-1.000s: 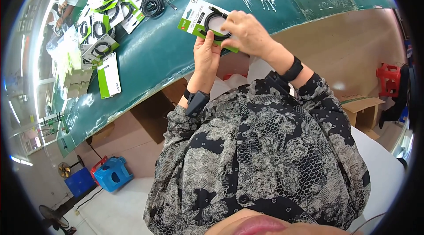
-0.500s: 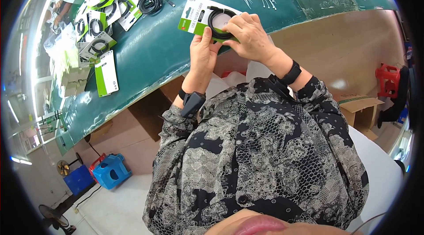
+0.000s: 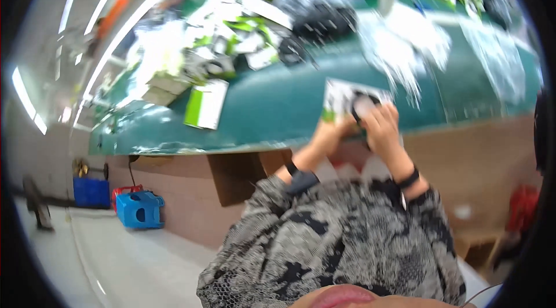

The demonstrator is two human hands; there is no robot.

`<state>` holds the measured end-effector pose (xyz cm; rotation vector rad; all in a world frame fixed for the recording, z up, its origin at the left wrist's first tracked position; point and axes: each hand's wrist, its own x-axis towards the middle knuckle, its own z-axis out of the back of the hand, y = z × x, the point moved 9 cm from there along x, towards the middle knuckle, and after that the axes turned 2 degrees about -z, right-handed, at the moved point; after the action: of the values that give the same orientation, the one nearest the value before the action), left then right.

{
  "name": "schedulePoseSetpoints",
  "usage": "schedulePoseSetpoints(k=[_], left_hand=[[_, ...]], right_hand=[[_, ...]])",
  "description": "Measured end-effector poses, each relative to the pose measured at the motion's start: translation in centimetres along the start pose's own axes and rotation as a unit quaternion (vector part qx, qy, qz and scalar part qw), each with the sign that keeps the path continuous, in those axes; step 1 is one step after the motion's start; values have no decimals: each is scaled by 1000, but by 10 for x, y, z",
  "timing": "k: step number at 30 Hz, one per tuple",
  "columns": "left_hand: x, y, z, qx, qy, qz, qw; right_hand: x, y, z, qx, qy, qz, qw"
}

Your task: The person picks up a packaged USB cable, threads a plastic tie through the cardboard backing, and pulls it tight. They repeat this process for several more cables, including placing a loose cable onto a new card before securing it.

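A white-and-green cardboard backing card (image 3: pixel 337 92) is held up over the front edge of the green table. A coiled black cable (image 3: pixel 358 101) lies against its face. My left hand (image 3: pixel 329 135) grips the card's lower left part, its fingers partly hidden behind the card. At the right side, my right hand (image 3: pixel 382 127) closes its fingers on the coil and the card's edge. Motion blur smears the fingertips and whatever fastens the cable.
The green table (image 3: pixel 272 96) bears a heap of carded cables (image 3: pixel 231 41) and loose black cables (image 3: pixel 324 21). White cable ties (image 3: pixel 399 47) lie behind my hands, a clear plastic bag (image 3: pixel 495 64) to the right. One flat card (image 3: pixel 205 104) sits near the front edge. Blue stool (image 3: pixel 139 209) on the floor.
The view has swung left and up, so the table and my hands appear lower and farther right. Both hands stay on the carded cable; the picture is now blurred.
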<state>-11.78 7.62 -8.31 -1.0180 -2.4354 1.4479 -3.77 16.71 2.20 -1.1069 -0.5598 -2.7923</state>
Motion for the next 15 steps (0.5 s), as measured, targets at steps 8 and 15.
schedulePoseSetpoints(k=[8,15], left_hand=[[-20,4,1,-9,13,-47,999],[-11,1,3,-31,0,-74,997]], right_hand=[[-1,14,7,63,27,23,997],[3,1,-10,64,15,-6,998]])
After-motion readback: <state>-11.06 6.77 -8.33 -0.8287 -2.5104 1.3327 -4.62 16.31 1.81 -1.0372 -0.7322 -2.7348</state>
